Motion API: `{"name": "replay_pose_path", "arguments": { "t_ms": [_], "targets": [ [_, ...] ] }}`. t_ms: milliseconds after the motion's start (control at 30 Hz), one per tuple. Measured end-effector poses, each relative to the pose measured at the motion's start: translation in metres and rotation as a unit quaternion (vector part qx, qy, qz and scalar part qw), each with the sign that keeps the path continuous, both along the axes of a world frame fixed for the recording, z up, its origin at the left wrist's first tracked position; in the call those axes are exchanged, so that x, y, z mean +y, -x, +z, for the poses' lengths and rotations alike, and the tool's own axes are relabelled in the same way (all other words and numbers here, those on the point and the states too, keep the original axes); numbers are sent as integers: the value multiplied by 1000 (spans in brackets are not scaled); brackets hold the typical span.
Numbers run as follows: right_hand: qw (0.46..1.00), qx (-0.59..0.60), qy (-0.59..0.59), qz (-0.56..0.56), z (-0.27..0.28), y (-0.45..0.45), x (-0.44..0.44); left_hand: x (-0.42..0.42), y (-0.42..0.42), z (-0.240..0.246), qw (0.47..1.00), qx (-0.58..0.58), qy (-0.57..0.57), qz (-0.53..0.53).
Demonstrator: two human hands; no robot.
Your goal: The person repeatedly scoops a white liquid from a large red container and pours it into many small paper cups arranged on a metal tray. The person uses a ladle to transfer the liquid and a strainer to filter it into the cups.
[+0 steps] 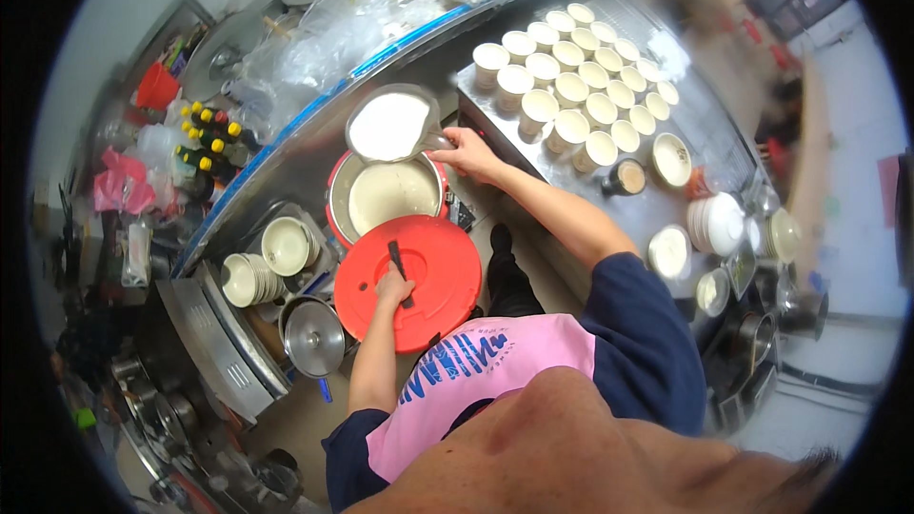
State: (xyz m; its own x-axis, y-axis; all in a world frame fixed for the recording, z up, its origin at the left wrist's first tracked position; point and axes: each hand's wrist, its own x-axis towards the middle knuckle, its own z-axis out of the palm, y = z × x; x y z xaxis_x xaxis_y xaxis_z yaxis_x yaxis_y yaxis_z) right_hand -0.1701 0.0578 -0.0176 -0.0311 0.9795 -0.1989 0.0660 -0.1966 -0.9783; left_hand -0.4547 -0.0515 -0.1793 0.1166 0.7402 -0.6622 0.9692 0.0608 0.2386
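Note:
My right hand (468,155) grips the handle of a clear pitcher (433,135) filled with white liquid (391,126). The pitcher is over the far rim of a red-rimmed insulated bucket (341,189). Pale creamy liquid (395,194) lies inside that bucket. With my left hand (394,285) I hold a round red lid (443,264) by its black handle (396,255). The lid is off the bucket's mouth, on the side nearer my body, and covers part of the near rim from view.
Rows of paper cups (571,89) stand on the steel counter (553,170) at right, near a dark jar (625,177) and stacked white bowls (717,223). More bowls (287,246) and a lidded steel pot (314,343) are at left. Bottles with yellow caps (209,132) stand behind a blue-edged shelf (335,89).

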Motion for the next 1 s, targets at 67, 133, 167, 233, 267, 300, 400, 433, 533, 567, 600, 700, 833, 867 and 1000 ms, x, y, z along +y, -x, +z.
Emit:
{"name": "replay_pose_path", "arguments": {
  "t_ms": [67, 133, 167, 233, 267, 300, 400, 433, 533, 567, 600, 700, 833, 867, 1000],
  "targets": [
    [1000, 14, -4, -24, 24, -23, -11, 0, 1, 2, 1000, 5, 9, -1],
    [998, 33, -9, -52, 43, -47, -24, 1, 2, 1, 1000, 6, 14, -1],
    [997, -32, -18, -68, 50, -60, -29, 1, 3, -1, 1000, 5, 14, 1],
    [993, -61, -36, -93, 54, -92, -38, 3, 2, -4, 1000, 2, 15, -4],
    [990, -76, -54, -105, 56, -107, -44, 5, 2, -5, 1000, 1, 14, -5],
    [986, -92, -70, -120, 57, -122, -53, 7, 0, -7, 1000, 0, 15, -9],
    [983, -88, -23, -158, 79, -150, -78, 7, -1, -7, 1000, 4, 13, -6],
    [981, -99, -24, -166, 79, -162, -85, 8, -1, -7, 1000, 0, 11, -8],
    [976, -85, -14, -201, 82, -185, -109, 7, 0, -7, 1000, -4, 9, -12],
    [974, -81, -9, -210, 77, -195, -115, 7, 0, -7, 1000, -1, 10, -14],
    [972, -79, -1, -219, 77, -200, -121, 7, 0, -7, 1000, 2, 12, -15],
    [967, -86, 10, -238, 74, -212, -136, 6, 1, -7, 1000, -4, 6, -15],
    [963, -105, 3, -249, 66, -225, -149, 8, 1, -7, 1000, -2, 2, -21],
    [963, -101, 3, -252, 63, -226, -150, 8, 0, -7, 1000, -2, 0, -22],
    [961, -96, 14, -258, 58, -226, -154, 9, 2, -8, 1000, -6, 10, -16]
  ]
}}
